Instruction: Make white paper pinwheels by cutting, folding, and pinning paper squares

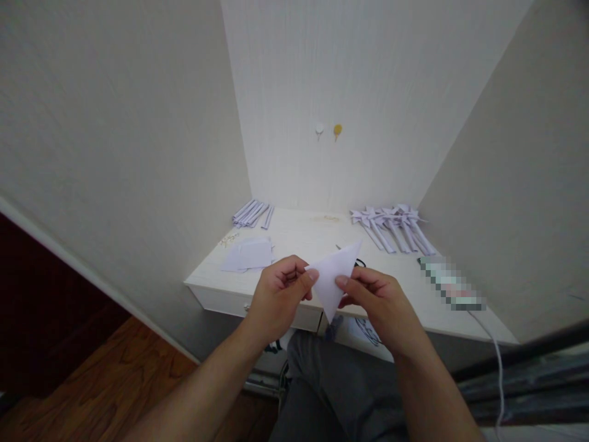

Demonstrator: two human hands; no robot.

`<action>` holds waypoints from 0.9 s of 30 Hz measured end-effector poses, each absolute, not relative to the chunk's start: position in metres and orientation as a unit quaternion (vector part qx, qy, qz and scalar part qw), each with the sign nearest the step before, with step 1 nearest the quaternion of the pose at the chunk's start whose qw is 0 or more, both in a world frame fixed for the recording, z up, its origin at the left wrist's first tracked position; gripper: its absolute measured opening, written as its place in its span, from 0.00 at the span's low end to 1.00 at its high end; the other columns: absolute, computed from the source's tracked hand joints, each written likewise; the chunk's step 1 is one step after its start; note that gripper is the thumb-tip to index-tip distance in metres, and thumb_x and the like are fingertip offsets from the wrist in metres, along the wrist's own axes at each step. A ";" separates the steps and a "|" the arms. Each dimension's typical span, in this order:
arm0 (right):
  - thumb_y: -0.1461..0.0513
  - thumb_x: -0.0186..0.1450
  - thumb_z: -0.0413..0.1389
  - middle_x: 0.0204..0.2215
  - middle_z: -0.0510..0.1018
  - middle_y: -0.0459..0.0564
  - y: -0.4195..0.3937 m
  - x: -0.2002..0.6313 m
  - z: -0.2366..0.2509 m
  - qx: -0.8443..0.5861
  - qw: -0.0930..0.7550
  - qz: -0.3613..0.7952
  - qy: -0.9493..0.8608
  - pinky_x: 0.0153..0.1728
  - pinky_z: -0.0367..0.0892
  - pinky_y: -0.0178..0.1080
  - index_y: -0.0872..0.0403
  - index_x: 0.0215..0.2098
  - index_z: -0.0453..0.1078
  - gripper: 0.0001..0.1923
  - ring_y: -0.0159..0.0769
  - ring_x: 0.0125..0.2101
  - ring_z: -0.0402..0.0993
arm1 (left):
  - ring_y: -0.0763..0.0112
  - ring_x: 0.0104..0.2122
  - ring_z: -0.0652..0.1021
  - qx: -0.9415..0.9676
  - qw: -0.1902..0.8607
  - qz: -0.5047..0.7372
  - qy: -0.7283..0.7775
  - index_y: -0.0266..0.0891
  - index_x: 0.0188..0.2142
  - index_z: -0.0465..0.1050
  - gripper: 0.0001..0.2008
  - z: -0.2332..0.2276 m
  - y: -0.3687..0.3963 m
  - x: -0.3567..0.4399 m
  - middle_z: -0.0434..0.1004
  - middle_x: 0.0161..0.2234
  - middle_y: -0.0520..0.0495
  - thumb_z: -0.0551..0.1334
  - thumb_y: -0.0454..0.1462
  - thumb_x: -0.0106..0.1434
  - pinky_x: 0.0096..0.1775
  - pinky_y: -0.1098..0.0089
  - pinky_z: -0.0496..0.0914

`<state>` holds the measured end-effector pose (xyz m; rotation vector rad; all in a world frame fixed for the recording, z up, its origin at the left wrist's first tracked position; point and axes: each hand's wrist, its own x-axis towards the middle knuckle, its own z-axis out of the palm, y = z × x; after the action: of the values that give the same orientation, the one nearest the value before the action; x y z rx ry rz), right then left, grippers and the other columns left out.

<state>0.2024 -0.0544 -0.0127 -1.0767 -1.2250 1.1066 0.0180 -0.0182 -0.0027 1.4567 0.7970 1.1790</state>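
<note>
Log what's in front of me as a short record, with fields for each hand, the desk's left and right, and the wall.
Left hand: fingers pinching a white paper triangle near its left corner
Right hand: fingers pinching the same triangle at its right edge
Desk left: rolled paper sticks at the back, flat paper sheets nearer
Desk right: paper pinwheels on sticks; pixelated device nearer
Wall: white hook, yellow hook

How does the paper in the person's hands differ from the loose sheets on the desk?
The held paper shows a triangular outline, while the loose sheets look four-sided. The held paper is pinched by the left hand and right hand; the loose sheets lie overlapping on the desk. Both look whitish.
</note>
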 end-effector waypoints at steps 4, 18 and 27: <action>0.51 0.62 0.68 0.27 0.81 0.47 -0.053 0.205 -0.016 -0.446 0.580 0.462 -0.501 0.31 0.76 0.38 0.53 0.29 0.79 0.14 0.36 0.29 0.75 | 0.75 0.22 0.69 0.618 0.525 0.482 0.331 0.38 0.26 0.72 0.15 -0.003 -0.018 0.018 0.72 0.20 0.53 0.69 0.45 0.62 0.28 0.73 0.63; 0.51 0.65 0.66 0.24 0.76 0.46 -0.049 0.207 -0.020 -0.444 0.649 0.438 -0.435 0.26 0.74 0.35 0.53 0.27 0.79 0.16 0.34 0.26 0.72 | 0.75 0.20 0.70 0.607 0.562 0.463 0.317 0.38 0.26 0.72 0.16 -0.005 -0.017 0.016 0.71 0.18 0.53 0.70 0.47 0.58 0.26 0.73 0.63; 0.47 0.64 0.65 0.26 0.78 0.47 -0.047 0.202 -0.021 -0.445 0.609 0.467 -0.461 0.26 0.77 0.37 0.53 0.32 0.79 0.18 0.36 0.29 0.75 | 0.74 0.20 0.70 0.587 0.559 0.484 0.330 0.38 0.25 0.72 0.14 -0.006 -0.011 0.018 0.72 0.17 0.52 0.69 0.45 0.59 0.28 0.73 0.64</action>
<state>0.2020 -0.0467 -0.0211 -1.0271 -1.0648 1.0789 0.0180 -0.0106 -0.0058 1.3850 0.7787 1.1404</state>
